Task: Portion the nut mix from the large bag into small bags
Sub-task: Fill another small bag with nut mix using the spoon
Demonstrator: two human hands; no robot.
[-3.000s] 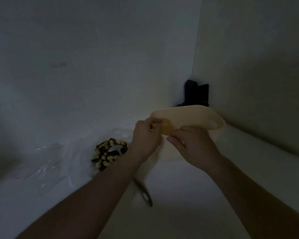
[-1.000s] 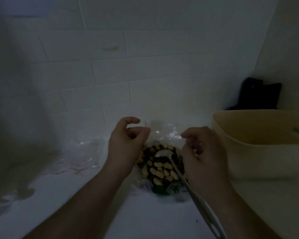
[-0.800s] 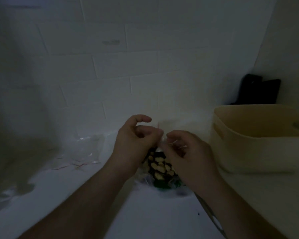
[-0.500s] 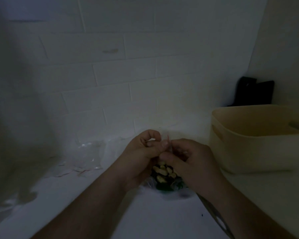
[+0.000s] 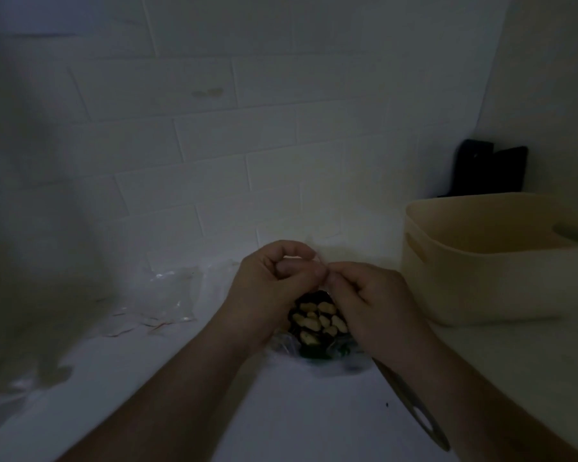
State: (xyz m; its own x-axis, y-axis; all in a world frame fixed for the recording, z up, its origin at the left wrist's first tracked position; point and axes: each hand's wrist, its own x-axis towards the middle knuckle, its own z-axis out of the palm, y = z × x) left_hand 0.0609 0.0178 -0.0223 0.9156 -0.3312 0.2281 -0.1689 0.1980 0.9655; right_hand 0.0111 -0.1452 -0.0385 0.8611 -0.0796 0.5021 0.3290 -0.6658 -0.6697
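Now the two hands meet at the top of the small bag (image 5: pixel 317 323): a second ago they were apart, each pinching one side of its mouth and holding it open, and they have since closed in until thumbs and fingertips touch. The left hand (image 5: pixel 274 285) and right hand (image 5: pixel 369 300) both curl tight on the clear film at the mouth, so neither is free. The bag, filled with pale nuts and dark pieces, sits on the white tabletop (image 5: pixel 281 411) directly under the hands, just left of the cream bin (image 5: pixel 501 281). That closing-in suggests this portion is filled and being sealed. The spoon handle (image 5: pixel 414 415) lies on the tabletop under the right forearm. More clear bags (image 5: pixel 161 301) lie to the left, near the tiled wall; whether any hold nuts is too dim to tell.
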